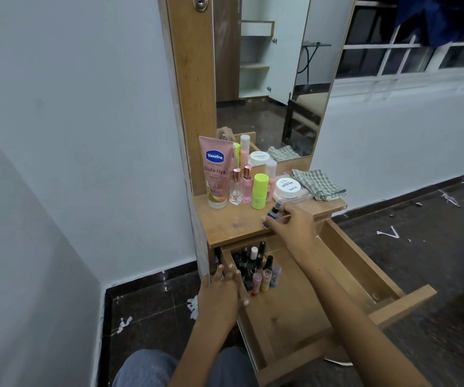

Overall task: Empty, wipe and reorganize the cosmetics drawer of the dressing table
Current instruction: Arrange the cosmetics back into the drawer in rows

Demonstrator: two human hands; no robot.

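From the head view, the right hand [289,223] pinches a small dark bottle [274,211] over the worktop [233,222], while the left hand [222,291], fingers straight, rests on the open drawer [295,311]'s left wall beside upright nail polish bottles [256,263] at its far left

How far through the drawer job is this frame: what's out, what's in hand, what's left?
Emptying stage. Already on the wooden tabletop: pink Vaseline tube, lime-green bottle, white round jar. In hand: the right hand holds a small dark bottle over the top; the left hand rests on the open wooden drawer. Left: the cluster of small bottles inside, wiping with the checked cloth, then reorganizing.
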